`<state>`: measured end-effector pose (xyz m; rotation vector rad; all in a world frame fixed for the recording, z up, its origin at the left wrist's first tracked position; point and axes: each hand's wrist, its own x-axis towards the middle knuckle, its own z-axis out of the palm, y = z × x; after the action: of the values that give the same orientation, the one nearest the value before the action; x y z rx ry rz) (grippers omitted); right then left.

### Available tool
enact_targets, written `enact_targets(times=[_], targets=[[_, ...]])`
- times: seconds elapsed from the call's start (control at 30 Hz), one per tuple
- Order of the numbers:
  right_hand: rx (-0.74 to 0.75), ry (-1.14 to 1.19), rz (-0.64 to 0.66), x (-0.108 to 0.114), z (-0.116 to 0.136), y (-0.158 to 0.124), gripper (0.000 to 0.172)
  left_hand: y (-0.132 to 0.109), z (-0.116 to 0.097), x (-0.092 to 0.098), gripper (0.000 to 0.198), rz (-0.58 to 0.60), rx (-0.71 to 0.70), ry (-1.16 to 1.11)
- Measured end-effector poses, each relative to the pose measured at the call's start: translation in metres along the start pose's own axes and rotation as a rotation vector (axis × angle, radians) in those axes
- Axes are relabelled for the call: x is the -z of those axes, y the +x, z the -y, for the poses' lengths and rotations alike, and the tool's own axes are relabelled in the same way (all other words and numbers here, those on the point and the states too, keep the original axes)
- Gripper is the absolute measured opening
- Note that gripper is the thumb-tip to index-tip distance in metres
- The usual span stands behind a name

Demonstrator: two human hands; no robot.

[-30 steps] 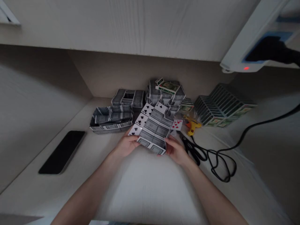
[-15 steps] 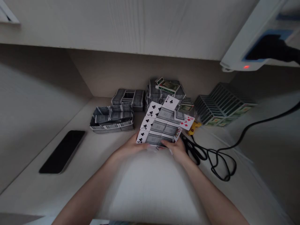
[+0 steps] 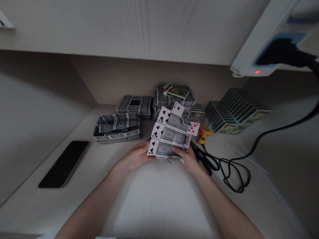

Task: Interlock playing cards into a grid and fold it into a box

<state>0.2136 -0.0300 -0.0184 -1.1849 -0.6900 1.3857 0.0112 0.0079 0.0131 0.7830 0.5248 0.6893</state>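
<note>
A panel of joined playing cards point(image 3: 168, 134) is tilted up between my hands, mostly patterned grey backs. Clubs faces stick out along its left and top edges, and red diamonds cards poke out at the right. My right hand point(image 3: 187, 156) grips the lower right corner, thumb pressed on a card back, fingers beneath and mostly hidden. At the lower left edge, my left hand point(image 3: 138, 154) is curled against the panel, its fingertips partly behind it.
Behind stand an open card-built box point(image 3: 117, 129), a closed card-built box point(image 3: 136, 105) and a card box pile topped by a card pack point(image 3: 176, 93). Stacked packs point(image 3: 234, 113), a yellow glue gun point(image 3: 204, 134), black scissors point(image 3: 203, 159) and a cable lie right; a phone point(image 3: 64, 164) lies left.
The panel has turned slightly, and its right-hand diamonds card has swung down and inward. My left thumb has come off the panel's lower edge, and that hand has shifted round the left side.
</note>
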Motion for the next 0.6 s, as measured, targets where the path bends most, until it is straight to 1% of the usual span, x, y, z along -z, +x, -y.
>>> enact_targets(times=[0.1,0.2,0.27,0.33,0.37,0.43,0.5,0.6], targets=[[0.031,-0.045,0.000,-0.002,0.000,0.000,0.066,0.001,0.005,0.000,0.042,0.001,-0.021,0.069],[0.096,-0.128,0.008,-0.006,0.003,-0.002,0.060,0.005,0.012,-0.001,0.046,-0.002,-0.022,0.193],[0.123,-0.165,0.014,-0.009,0.005,-0.004,0.058,0.008,0.016,0.000,0.042,-0.060,-0.016,0.290],[0.132,-0.177,0.010,-0.010,0.005,-0.004,0.059,0.011,0.020,0.002,0.037,-0.141,-0.015,0.345],[0.134,-0.179,0.006,-0.010,0.004,-0.003,0.059,0.012,0.022,0.002,0.035,-0.173,-0.016,0.347],[0.148,-0.183,-0.002,-0.009,0.002,-0.002,0.059,0.014,0.025,0.003,0.034,-0.200,-0.023,0.294],[0.177,-0.179,-0.007,-0.008,0.001,0.000,0.056,0.013,0.026,0.001,0.034,-0.182,-0.027,0.192],[0.229,-0.185,-0.022,-0.007,0.000,0.001,0.051,0.011,0.024,-0.001,0.036,-0.115,0.005,0.072]])
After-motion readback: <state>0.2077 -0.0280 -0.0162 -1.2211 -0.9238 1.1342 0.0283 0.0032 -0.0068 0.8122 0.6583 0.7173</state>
